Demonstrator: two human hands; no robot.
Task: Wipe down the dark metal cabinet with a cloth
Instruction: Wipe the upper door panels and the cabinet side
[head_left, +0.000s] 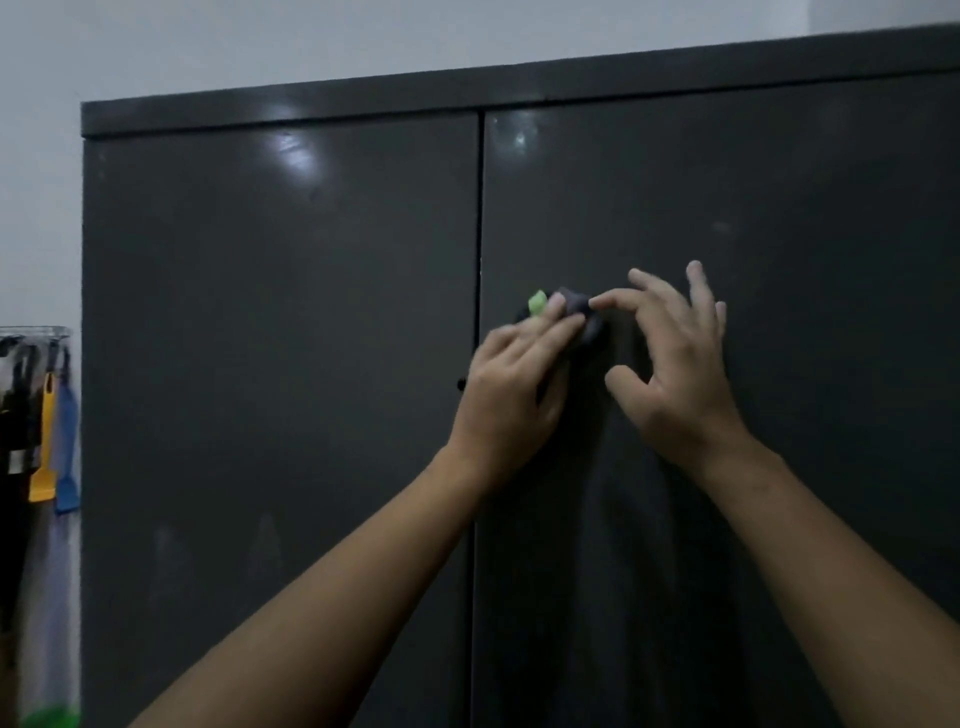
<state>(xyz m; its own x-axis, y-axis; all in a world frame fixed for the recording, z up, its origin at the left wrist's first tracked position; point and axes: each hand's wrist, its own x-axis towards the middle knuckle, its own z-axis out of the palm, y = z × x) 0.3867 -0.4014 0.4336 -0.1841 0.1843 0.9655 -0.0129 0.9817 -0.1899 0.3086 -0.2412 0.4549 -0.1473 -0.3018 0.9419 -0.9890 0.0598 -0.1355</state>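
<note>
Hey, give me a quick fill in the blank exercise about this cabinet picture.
1. The left hand presses a dark cloth against the ____ door of the cabinet.
2. The cabinet has ____ doors.
3. The small tag on the cloth is ____.
4. Left of the cabinet hang a yellow scraper and a ____ one.
Missing words: right, two, green, blue.

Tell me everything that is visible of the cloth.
The cloth is small, dark bluish-grey, soft and bunched into a wad, with a light green tab at its upper left. It lies against the cabinet's right door, near the centre seam. The left hand presses it with its fingers; the right hand touches it with the index fingertip.
</note>
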